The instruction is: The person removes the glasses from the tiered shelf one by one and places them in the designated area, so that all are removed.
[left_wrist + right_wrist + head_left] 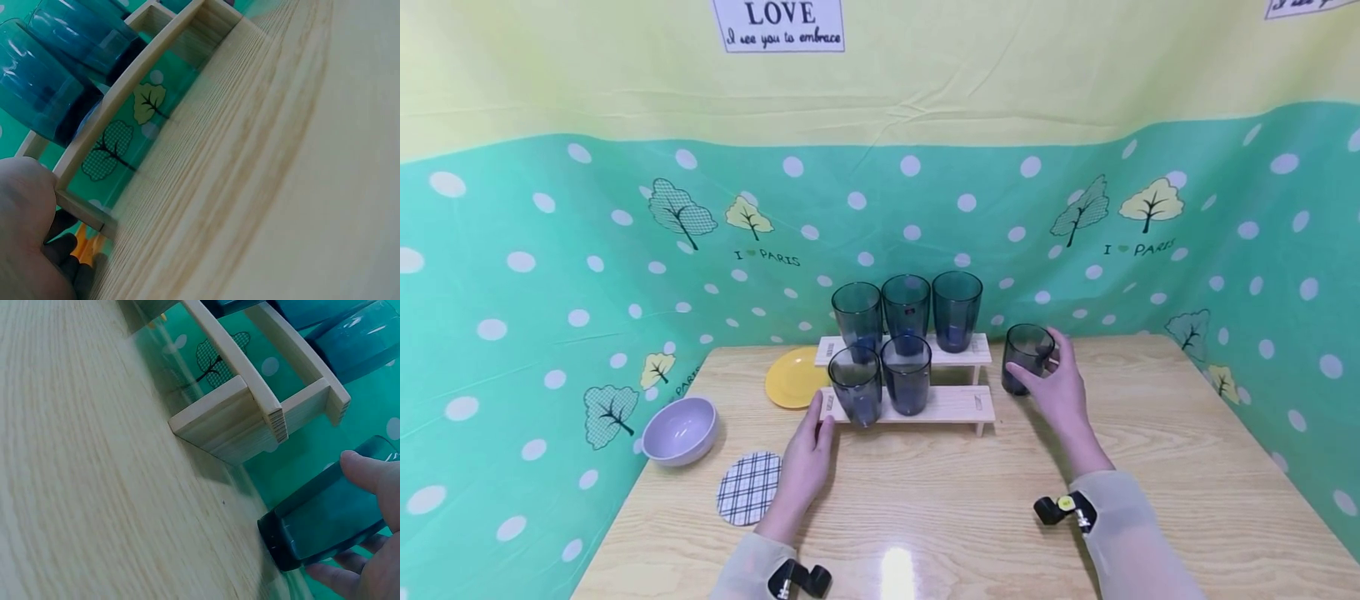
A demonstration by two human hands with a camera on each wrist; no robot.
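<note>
At the right of the rack, my right hand (pixel 1063 396) holds a dark tinted drinking glass (pixel 1019 352), thumb on the near side and fingers behind. In the right wrist view this glass (pixel 325 515) is upright, its thick base close over the table. My left hand (pixel 805 461) grips the left end of the two-tier wooden rack (pixel 953 405). In the left wrist view some of its fingers curl low beside the rack's end leg (pixel 84 209). Two matching glasses (pixel 907 379) stand on the rack's lower tier, towards the left. Three more glasses (pixel 957 310) fill the upper tier.
A yellow plate (pixel 790 379) lies left of the rack, partly behind it. Farther left are a lilac bowl (pixel 681 433) and a round checked coaster (pixel 748 490), the latter beside my left forearm. Dotted green cloth (pixel 910 217) walls the wooden table (pixel 955 500) at back and sides.
</note>
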